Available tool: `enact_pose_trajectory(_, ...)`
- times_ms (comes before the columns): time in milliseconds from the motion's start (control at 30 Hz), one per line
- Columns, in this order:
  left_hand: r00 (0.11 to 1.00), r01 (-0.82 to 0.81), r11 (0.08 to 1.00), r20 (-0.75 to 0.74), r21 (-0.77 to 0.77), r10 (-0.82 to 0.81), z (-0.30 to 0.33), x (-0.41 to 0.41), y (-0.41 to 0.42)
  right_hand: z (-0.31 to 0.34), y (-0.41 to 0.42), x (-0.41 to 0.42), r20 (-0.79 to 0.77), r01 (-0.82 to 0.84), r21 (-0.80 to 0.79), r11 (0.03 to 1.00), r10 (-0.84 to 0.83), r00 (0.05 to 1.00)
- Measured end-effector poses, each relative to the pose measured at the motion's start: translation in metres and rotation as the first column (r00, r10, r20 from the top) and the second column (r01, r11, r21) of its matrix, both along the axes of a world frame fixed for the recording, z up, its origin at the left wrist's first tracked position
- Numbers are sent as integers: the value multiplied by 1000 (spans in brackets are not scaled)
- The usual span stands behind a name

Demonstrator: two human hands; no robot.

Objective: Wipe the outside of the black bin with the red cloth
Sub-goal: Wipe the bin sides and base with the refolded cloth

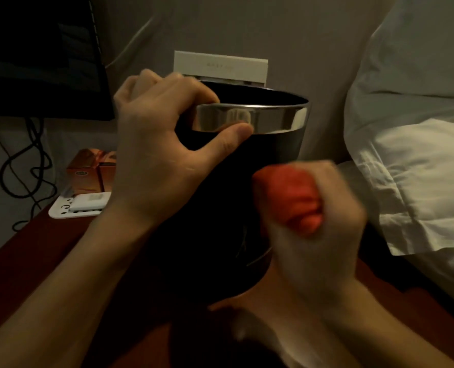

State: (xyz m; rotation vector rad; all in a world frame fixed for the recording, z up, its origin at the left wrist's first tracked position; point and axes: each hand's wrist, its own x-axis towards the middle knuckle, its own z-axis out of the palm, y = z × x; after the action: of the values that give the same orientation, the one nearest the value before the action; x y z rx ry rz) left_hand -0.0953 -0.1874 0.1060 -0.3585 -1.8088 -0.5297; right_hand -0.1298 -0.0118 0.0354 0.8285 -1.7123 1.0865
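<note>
The black bin (215, 221) with a shiny silver rim band stands on a dark red table, tilted a little toward me. My left hand (162, 144) grips the rim at its left side, fingers over the edge and thumb pressed on the silver band. My right hand (318, 221) is blurred and holds the bunched red cloth (289, 200) against the bin's right outer wall, below the rim.
A dark monitor (39, 57) and hanging black cables (26, 166) fill the left. An orange box (90, 168) and a white power strip (79, 205) lie on the table (34, 251) behind my left arm. White pillows (417, 155) crowd the right; a white card (220, 66) stands behind the bin.
</note>
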Motion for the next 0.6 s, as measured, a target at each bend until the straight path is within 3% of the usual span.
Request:
enact_pose_trajectory(100,1000,-8,1000,1,6,8,1,-2,0,3,-4,1,17,12,-85,996,-10,1000)
enact_pose_trajectory(233,1000,-2,1000,-13,10,2,-1,-2,0,-26,-13,14,-6,-5,144,990,6,1000)
enact_pose_trajectory(433,1000,-18,1000,17,4,18,1,-3,0,-11,-1,-2,28,-16,-44,999,18,999)
enact_pose_trajectory(600,1000,-12,1000,11,11,12,0,-3,0,-30,-4,6,22,-35,114,993,33,999)
